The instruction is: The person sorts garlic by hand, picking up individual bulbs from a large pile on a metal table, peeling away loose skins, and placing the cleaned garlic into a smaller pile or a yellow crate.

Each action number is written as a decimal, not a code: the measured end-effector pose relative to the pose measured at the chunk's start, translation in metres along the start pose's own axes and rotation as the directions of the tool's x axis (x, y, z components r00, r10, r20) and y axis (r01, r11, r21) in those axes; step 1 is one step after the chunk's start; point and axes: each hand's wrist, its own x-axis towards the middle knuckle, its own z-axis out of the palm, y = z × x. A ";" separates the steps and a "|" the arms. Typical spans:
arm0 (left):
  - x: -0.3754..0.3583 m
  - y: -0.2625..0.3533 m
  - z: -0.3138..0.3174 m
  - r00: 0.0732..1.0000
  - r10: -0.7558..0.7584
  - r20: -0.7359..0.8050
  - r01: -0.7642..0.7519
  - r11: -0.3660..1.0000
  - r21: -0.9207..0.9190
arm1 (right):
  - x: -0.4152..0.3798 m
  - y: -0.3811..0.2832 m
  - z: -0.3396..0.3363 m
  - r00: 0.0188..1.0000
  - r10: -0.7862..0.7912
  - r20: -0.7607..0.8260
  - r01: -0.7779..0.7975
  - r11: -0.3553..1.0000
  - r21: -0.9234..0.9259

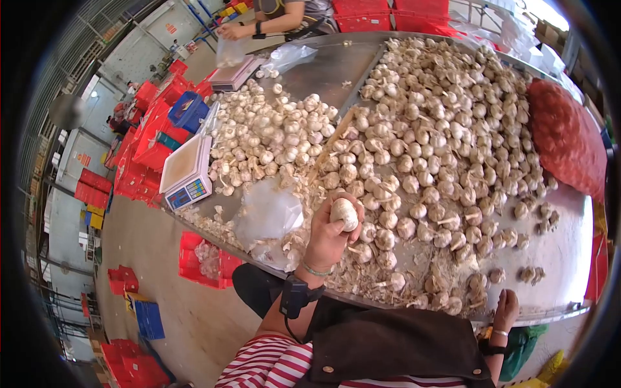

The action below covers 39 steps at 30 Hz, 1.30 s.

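My left hand point(328, 231) is closed around a white garlic bulb point(344, 214), held above the metal table point(310, 68) near its front edge. My right hand point(506, 310) is at the table's front edge on the right, its fingers bunched; what it holds, if anything, is too small to make out. Right of and beyond my left hand lies a large heap of garlic bulbs with stems point(446, 129). Cleaner, trimmed bulbs point(272, 129) are piled at the back left. Plastic bags point(268, 213) lie just left of my left hand, among loose skins.
A digital scale point(187, 169) stands at the table's left edge, another scale point(234, 74) farther back. A co-worker's hand point(234, 31) holds a bag there. A red mesh sack point(564, 136) lies at the right. A red crate point(194, 260) sits on the floor at left.
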 end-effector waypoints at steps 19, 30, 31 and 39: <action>-0.010 -0.120 0.127 0.690 -0.570 0.446 0.038 0.644 0.764 | -0.019 -0.147 -0.027 0.847 -0.109 0.521 -0.468 0.311 0.827; 0.040 -0.131 -0.001 0.949 -0.257 -0.184 0.057 -0.433 0.900 | -0.017 -0.017 -0.152 0.987 0.047 0.152 -0.037 0.997 -0.069; 0.043 -0.136 -0.004 0.945 -0.258 -0.201 0.065 -0.454 0.889 | 0.007 -0.046 -0.146 0.986 0.019 0.166 -0.026 0.999 0.038; 0.040 -0.147 -0.030 0.970 -0.109 -0.216 0.154 -0.409 0.899 | 0.218 -0.163 0.044 0.778 -0.581 0.238 0.614 0.784 -0.091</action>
